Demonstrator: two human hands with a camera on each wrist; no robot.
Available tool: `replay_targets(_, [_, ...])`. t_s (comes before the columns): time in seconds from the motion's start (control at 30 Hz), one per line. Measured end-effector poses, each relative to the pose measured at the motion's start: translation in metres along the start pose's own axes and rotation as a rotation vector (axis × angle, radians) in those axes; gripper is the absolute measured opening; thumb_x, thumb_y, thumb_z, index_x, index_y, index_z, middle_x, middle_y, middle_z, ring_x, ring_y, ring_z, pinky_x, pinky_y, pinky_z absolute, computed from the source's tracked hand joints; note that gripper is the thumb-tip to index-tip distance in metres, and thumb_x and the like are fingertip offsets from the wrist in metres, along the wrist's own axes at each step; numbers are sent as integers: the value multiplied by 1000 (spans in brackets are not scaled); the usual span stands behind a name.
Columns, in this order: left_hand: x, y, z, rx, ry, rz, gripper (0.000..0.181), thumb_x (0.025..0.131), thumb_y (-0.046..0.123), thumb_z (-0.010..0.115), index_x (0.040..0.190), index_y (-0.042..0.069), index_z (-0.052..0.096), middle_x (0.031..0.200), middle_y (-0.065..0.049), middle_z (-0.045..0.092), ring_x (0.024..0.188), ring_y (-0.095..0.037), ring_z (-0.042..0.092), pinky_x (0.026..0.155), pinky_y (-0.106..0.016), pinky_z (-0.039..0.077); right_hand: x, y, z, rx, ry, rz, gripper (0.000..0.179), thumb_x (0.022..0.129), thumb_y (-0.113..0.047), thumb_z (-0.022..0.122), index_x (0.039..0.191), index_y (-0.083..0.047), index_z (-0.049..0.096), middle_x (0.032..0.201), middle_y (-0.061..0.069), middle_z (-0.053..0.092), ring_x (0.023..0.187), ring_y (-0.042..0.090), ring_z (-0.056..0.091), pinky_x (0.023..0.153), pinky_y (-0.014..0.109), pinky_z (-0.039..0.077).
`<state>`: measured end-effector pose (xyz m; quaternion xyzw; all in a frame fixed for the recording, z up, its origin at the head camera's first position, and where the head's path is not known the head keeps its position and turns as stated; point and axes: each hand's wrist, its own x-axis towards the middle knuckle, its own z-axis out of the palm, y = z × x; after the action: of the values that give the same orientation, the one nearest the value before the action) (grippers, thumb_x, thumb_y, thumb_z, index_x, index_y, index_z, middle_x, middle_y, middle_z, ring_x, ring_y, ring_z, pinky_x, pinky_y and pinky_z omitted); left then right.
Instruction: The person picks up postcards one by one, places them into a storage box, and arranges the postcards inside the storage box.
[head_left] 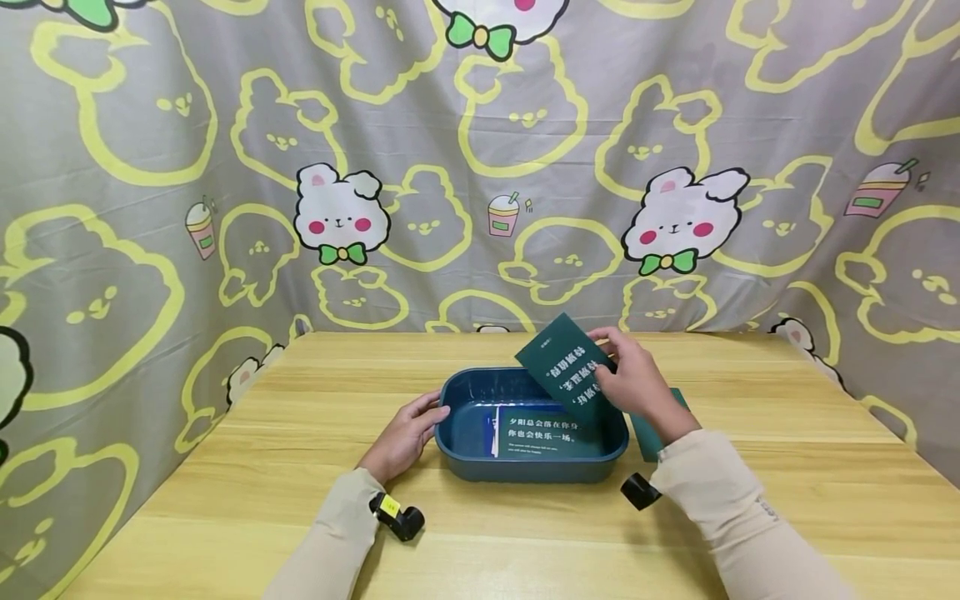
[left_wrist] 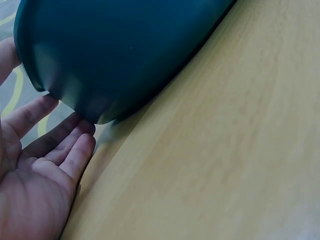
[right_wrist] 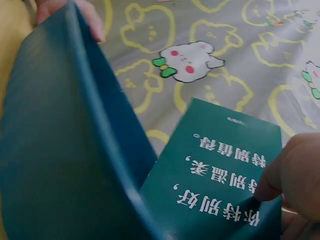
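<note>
A dark blue-green plastic basin (head_left: 525,472) with rounded corners sits on the wooden table. At its left end, my left hand (head_left: 401,437) holds the rim, thumb over the edge and the other fingers along the outer wall (left_wrist: 95,60). My right hand (head_left: 633,379) pinches a dark green card (head_left: 555,354) by one edge, thumb on the printed face. That card is tilted above the right part of the basin, its white lettering upside down in the head view. Inside the basin lies another green card (head_left: 536,450) with white writing, over something blue and white (head_left: 489,433).
Just right of the basin, partly covered by my right forearm, another green sheet or card (head_left: 647,437) lies on the table (head_left: 225,500). A grey curtain (head_left: 420,317) printed with cartoon animals hangs behind the table and along its sides.
</note>
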<state>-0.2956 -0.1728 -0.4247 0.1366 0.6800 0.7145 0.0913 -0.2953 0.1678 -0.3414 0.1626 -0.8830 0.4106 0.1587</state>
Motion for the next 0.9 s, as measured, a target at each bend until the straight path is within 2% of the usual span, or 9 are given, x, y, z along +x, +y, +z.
replay_targets(0.17, [0, 0, -1, 3, -3, -1, 57, 101, 17, 51, 148, -6, 29, 148, -26, 33, 135, -35, 36, 110, -39, 33, 0, 0, 13, -40, -44, -59, 39, 87, 6, 52, 125, -4, 56, 97, 16, 64, 77, 26, 60, 63, 38, 55])
replay_targets(0.37, [0, -1, 0, -8, -6, 7, 56, 100, 15, 51, 147, -7, 29, 147, -27, 33, 135, -35, 36, 110, -39, 33, -3, -1, 24, -110, -114, -101, 40, 85, 4, 55, 124, -6, 62, 108, 20, 65, 90, 32, 58, 71, 44, 53])
replay_targets(0.57, [0, -1, 0, -4, -7, 12, 55, 100, 15, 51, 147, -7, 30, 147, -27, 35, 134, -35, 36, 110, -39, 34, -6, 1, 35, -172, -179, -148, 39, 85, 5, 58, 122, -6, 64, 113, 18, 64, 100, 32, 60, 81, 47, 53])
replay_targets(0.67, [-1, 0, 0, -5, -6, 12, 55, 100, 15, 51, 147, -7, 30, 147, -27, 34, 134, -35, 36, 110, -40, 33, -7, 1, 40, -214, -211, -152, 40, 85, 5, 58, 123, -7, 64, 119, 17, 62, 104, 32, 60, 77, 44, 52])
replay_targets(0.77, [-1, 0, 0, -1, -8, 12, 56, 101, 15, 51, 147, -7, 29, 147, -27, 34, 135, -36, 36, 111, -41, 31, -9, 1, 44, -273, -225, -172, 40, 86, 5, 58, 124, -8, 64, 120, 15, 63, 105, 30, 59, 77, 42, 52])
replay_targets(0.9, [-1, 1, 0, 5, -10, 13, 57, 101, 17, 51, 147, -7, 28, 148, -27, 33, 135, -36, 35, 111, -41, 30, -12, 0, 50, -417, -217, -230, 36, 87, 2, 60, 121, -8, 66, 117, 11, 65, 106, 29, 60, 89, 47, 51])
